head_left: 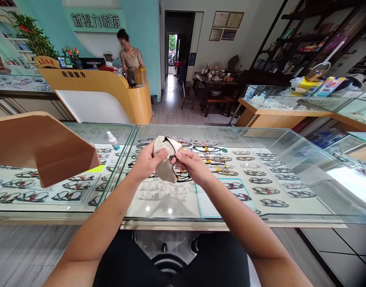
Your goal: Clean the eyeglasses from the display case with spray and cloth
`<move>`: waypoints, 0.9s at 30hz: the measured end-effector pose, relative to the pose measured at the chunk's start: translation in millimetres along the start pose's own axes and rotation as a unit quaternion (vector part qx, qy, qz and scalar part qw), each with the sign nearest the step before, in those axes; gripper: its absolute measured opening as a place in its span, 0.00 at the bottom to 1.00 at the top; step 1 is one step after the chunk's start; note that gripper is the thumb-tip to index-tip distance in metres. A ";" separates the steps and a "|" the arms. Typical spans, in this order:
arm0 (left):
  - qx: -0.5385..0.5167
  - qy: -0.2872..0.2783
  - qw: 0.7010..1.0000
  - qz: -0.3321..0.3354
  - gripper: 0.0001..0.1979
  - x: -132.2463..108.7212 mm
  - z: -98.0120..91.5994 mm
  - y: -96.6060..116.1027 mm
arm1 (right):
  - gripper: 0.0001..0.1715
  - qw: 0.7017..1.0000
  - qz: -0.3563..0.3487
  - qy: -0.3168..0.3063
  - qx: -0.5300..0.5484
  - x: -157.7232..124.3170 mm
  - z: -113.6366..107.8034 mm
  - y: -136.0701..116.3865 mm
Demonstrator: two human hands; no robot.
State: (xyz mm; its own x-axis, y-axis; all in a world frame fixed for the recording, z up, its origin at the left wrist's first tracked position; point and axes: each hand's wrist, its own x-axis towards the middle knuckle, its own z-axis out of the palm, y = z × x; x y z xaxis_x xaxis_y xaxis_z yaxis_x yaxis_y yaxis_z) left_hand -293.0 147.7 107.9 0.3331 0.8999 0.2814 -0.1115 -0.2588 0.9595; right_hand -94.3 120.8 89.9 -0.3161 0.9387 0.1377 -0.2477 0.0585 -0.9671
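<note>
Over the glass display counter (219, 217), my left hand (147, 162) pinches a beige cleaning cloth (165, 153) folded around a pair of black-framed glasses (180, 174). My right hand (192, 167) grips the glasses from the right side, fingers closed on the frame. Part of the frame is hidden inside the cloth. Both hands are held together just above the counter's glass top.
A small spray bottle (113, 140) stands on the counter to the left. A brown wooden stand (42, 147) sits at the left. Several glasses lie in rows under the glass. A person (129, 56) stands behind the yellow service desk (93, 91). More showcases stand at the right.
</note>
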 end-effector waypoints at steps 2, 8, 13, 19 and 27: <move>-0.010 -0.019 1.000 -0.005 0.33 -1.6 1.9 -0.4 | 0.33 1.000 0.011 -0.006 0.008 -1.3 1.5 -0.9; 0.035 0.065 0.996 0.042 0.30 -4.6 10.0 -6.7 | 0.36 0.998 0.011 -0.057 -0.037 -3.5 8.7 8.5; 0.045 0.094 0.994 0.038 0.36 -0.1 6.3 -8.3 | 0.35 0.999 0.004 -0.037 -0.028 -0.2 4.4 10.6; 0.000 0.027 0.999 0.024 0.35 -0.5 9.1 -3.9 | 0.36 1.000 -0.003 -0.013 -0.006 0.2 2.3 6.1; 0.021 0.139 0.989 0.054 0.38 -2.2 15.0 -10.5 | 0.35 0.999 -0.024 -0.025 -0.035 -2.0 12.7 10.7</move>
State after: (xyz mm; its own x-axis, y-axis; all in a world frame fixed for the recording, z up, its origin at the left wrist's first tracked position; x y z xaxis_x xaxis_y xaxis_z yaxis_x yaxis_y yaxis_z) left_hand -278.5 143.1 97.4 0.0515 0.9265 0.3728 -0.0905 -0.3674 0.9257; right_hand -108.0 115.2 82.0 -0.3520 0.9158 0.1933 -0.1990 0.1285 -0.9715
